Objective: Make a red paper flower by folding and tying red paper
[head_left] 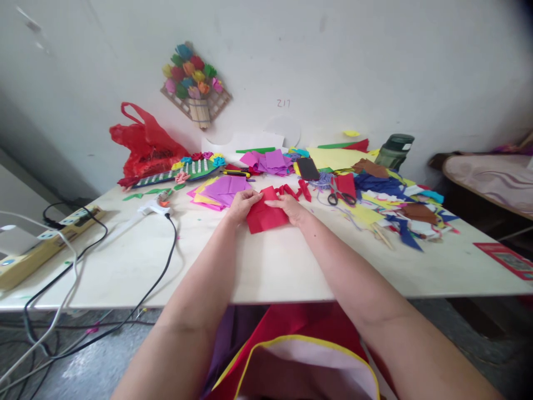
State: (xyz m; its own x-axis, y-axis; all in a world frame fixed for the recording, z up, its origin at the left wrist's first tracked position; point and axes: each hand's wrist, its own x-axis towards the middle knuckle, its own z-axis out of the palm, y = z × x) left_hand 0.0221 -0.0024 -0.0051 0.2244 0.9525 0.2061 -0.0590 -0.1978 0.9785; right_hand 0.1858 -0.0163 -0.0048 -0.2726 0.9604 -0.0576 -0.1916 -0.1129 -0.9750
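Observation:
Between my two hands is a small red sheet [266,218], a folded-looking square; whether it is paper or cloth I cannot tell. My left hand [245,204] pinches its left edge with thumb and fingers. On the opposite side, my right hand [291,209] grips it with the thumb lying on top. Just behind the hands lie several red twisted strips [305,190]. A stack of purple sheets [227,189] rests left of my left hand, and scissors [341,194] with dark handles lie to the right.
A glue gun [156,204] lies at the left, its black cord crossing the table edge near a power strip [45,247]. Colourful scraps [400,194] are heaped at the right. Along the back stand a red plastic bag [145,139] and a green bottle [395,151].

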